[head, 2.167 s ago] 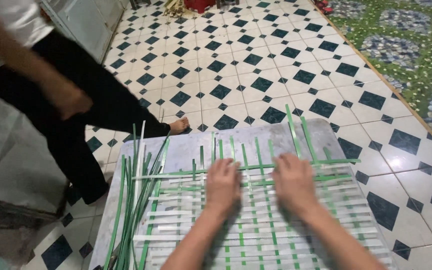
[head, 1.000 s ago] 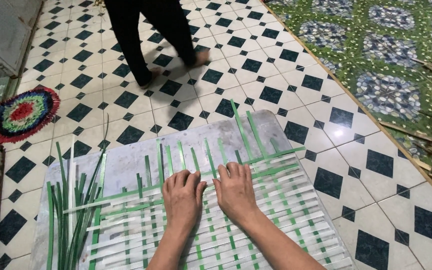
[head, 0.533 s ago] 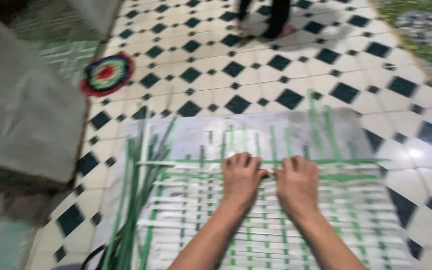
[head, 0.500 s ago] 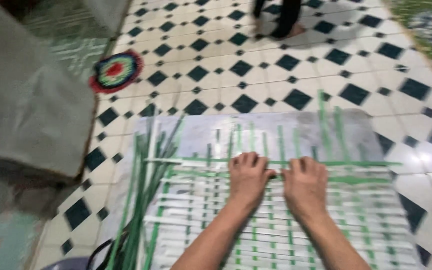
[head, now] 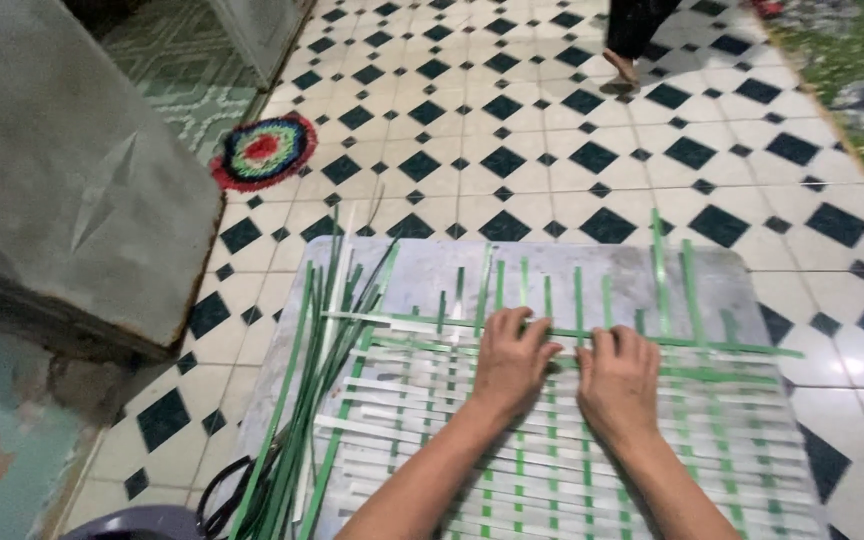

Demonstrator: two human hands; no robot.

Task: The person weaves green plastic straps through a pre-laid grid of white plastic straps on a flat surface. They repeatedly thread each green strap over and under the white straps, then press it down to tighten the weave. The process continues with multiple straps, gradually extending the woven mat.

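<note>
On the grey sheet (head: pixel 572 265) spread over the tiled floor: a part-woven mat (head: pixel 552 450) of green and white strips, lying flat directly under both hands. Presses down with left hand (head: pixel 512 365) and right hand (head: pixel 617 385) side by side, palms flat, fingers extended and unclenched, gripping nothing, fingertips at the topmost crosswise green strip (head: pixel 722 346). Probably risks slackening that last row on any uneven release of pressure, with the lengthwise ends above it free to slide out of line. Could also skew the strip, with its right end jutting past the weave, pinned by nothing. Just beside the mat at left, a loose bundle of green strips (head: pixel 312 380), near enough to snag or get dragged in. Well apart, another person's foot (head: pixel 620 75).
</note>
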